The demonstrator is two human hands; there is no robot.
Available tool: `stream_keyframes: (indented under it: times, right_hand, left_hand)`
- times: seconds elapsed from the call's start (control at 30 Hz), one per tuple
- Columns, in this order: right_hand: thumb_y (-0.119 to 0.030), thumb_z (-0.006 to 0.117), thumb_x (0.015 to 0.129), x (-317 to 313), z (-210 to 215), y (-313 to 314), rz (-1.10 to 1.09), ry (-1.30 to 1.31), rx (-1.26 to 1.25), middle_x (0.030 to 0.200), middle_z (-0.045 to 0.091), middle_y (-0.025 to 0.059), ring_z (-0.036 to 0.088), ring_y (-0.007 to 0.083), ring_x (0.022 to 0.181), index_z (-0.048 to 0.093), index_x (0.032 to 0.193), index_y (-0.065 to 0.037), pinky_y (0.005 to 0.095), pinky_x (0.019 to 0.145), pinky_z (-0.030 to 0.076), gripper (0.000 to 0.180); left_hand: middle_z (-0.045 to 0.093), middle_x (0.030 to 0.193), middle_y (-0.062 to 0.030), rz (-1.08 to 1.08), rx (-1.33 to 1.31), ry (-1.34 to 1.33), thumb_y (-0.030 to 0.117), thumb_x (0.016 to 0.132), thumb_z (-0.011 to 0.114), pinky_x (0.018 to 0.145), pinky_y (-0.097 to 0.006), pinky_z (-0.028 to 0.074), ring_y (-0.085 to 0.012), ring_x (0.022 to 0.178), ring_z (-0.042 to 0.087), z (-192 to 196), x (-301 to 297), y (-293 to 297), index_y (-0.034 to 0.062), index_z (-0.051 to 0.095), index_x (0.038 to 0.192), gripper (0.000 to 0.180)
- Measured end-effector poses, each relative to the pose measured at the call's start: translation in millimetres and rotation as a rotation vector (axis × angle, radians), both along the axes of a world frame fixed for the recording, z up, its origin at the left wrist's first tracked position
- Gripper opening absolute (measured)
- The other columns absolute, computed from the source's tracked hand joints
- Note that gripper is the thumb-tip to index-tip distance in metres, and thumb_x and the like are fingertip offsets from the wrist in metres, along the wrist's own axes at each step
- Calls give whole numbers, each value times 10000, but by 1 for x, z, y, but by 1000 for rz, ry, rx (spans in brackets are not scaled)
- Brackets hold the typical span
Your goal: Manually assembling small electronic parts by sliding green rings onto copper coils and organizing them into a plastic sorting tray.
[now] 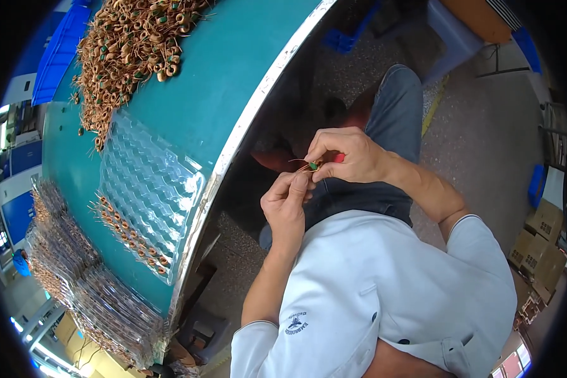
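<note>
Over my lap, both hands meet at a small copper-wire coil (pixel 313 166) with a green core. My right hand (pixel 356 154) pinches it between thumb and fingers. A small red piece (pixel 339 157) shows within that hand's curled fingers; what it belongs to is hidden. With thumb and forefinger closed, my left hand (pixel 285 205) grips the coil's thin copper wire ends from the other side. On the table to the left lies a clear plastic tray (pixel 154 170) with wavy pockets, some rows along its near-left side filled with similar coils (pixel 132 236).
A large heap of loose coils (pixel 135 50) covers the far part of the green table (pixel 220 63). Stacked filled trays (pixel 94 290) stand at the near left. The table's pale edge (pixel 233 138) runs between it and my lap. Cardboard boxes (pixel 538 246) sit at the right.
</note>
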State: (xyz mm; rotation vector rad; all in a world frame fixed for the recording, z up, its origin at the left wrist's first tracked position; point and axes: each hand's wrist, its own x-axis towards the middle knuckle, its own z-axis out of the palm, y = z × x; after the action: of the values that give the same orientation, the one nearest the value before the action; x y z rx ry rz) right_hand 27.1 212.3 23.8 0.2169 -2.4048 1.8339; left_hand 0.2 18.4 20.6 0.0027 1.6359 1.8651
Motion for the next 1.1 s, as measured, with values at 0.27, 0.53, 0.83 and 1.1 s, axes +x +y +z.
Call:
stream_keyframes:
  times: [0.27, 0.53, 0.83, 1.1]
  right_hand:
    - [-11, 795, 711, -4, -13, 3, -125, 13, 82, 855, 676, 109, 675, 218, 783, 682, 880, 18, 298, 664, 539, 206]
    - [-26, 797, 726, -5, -19, 1, -94, 33, 190, 868, 669, 117, 672, 238, 770, 673, 906, 27, 308, 655, 545, 225]
    - [-4, 803, 702, 12, -13, 19, -176, -7, 187, 853, 670, 118, 671, 228, 758, 676, 878, 12, 291, 641, 530, 218]
    - [2, 798, 702, 18, -18, 2, -7, 35, 179, 862, 666, 114, 662, 233, 765, 674, 893, 1, 322, 628, 524, 228]
  left_hand:
    - [609, 761, -16, 152, 121, -110, 183, 937, 660, 586, -203, 399, -74, 653, 515, -2, -1, 10, -19, 698, 934, 205]
    - [591, 711, -6, -30, -203, 409, 120, 895, 706, 559, -200, 386, -62, 613, 507, -13, -12, 8, 9, 705, 853, 118]
    - [592, 746, 29, 0, -203, 327, 107, 894, 710, 617, -182, 407, -43, 670, 512, -16, -36, -19, -13, 673, 862, 130]
    - [646, 992, -88, -224, -200, 541, 92, 905, 668, 758, -250, 489, -167, 876, 619, -12, -28, 5, -21, 688, 1006, 153]
